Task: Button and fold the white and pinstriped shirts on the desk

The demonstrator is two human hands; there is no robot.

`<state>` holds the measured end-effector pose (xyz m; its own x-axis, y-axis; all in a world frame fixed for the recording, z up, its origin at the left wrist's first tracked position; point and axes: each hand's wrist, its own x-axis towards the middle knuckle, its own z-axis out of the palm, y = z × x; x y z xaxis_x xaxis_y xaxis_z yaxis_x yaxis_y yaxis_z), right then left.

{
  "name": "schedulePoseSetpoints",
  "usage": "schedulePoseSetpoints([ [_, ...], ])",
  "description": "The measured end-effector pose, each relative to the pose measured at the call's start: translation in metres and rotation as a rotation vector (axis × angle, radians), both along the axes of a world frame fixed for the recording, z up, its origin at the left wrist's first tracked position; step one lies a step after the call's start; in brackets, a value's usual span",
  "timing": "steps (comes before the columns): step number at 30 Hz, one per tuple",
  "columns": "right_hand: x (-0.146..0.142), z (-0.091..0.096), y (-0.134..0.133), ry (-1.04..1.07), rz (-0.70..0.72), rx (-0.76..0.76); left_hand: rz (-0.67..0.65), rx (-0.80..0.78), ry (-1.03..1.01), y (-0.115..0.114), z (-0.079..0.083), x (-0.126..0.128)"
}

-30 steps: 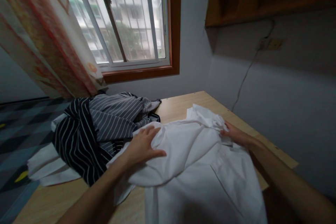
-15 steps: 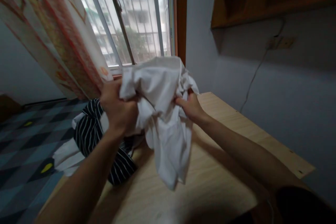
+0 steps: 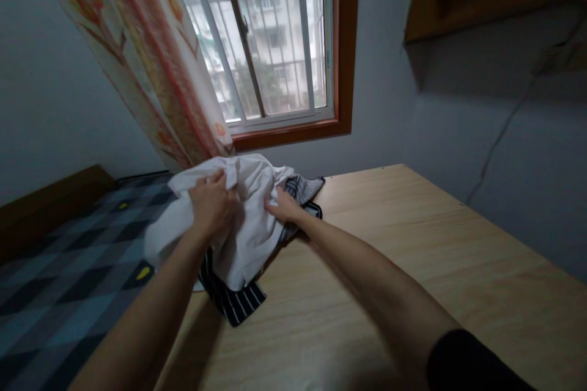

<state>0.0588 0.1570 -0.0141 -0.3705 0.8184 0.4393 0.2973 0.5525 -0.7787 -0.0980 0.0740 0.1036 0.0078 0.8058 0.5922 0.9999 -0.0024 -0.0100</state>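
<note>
At the far left lies a checked bedspread (image 3: 68, 293), beside the bare wooden tabletop (image 3: 413, 244). The left hand (image 3: 213, 204) is curled nearly closed over a bunched fold of the white shirt (image 3: 250, 226), its fingertips partly hidden by cloth. The shirt lies crumpled between the hands, at the tabletop's bed-side edge, over a black striped garment (image 3: 233, 302) whose end pokes out below. Further right, the right hand (image 3: 285, 204) has thumb and fingers drawn together on the shirt's near-right side, with grey striped fabric (image 3: 307, 188) just past it. The step in hand looks like laying the shirt onto the striped clothes; the next move calls for loosening both grips without dragging the pile
</note>
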Motion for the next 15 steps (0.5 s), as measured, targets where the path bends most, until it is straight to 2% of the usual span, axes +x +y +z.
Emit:
schedulePoseSetpoints([
  [2,0.005,-0.017,-0.013,-0.105,-0.041,-0.021,0.016,-0.09,0.048,0.003,-0.043,0.002],
  [3,0.01,-0.022,-0.018,-0.147,-0.049,-0.024,0.018,-0.115,0.065,0.003,-0.059,0.002],
  [5,0.028,-0.03,-0.027,-0.23,-0.056,0.0,0.024,-0.121,0.073,0.003,-0.078,0.0],
  [7,0.054,-0.038,-0.037,-0.272,-0.068,0.029,0.033,-0.098,0.062,0.002,-0.083,-0.006],
  [12,0.135,-0.063,-0.072,-0.354,-0.121,0.096,0.05,-0.032,0.017,-0.001,-0.075,-0.017],
  [15,0.182,-0.075,-0.097,-0.216,-0.144,0.052,-0.006,0.013,-0.039,-0.003,-0.077,-0.019],
])
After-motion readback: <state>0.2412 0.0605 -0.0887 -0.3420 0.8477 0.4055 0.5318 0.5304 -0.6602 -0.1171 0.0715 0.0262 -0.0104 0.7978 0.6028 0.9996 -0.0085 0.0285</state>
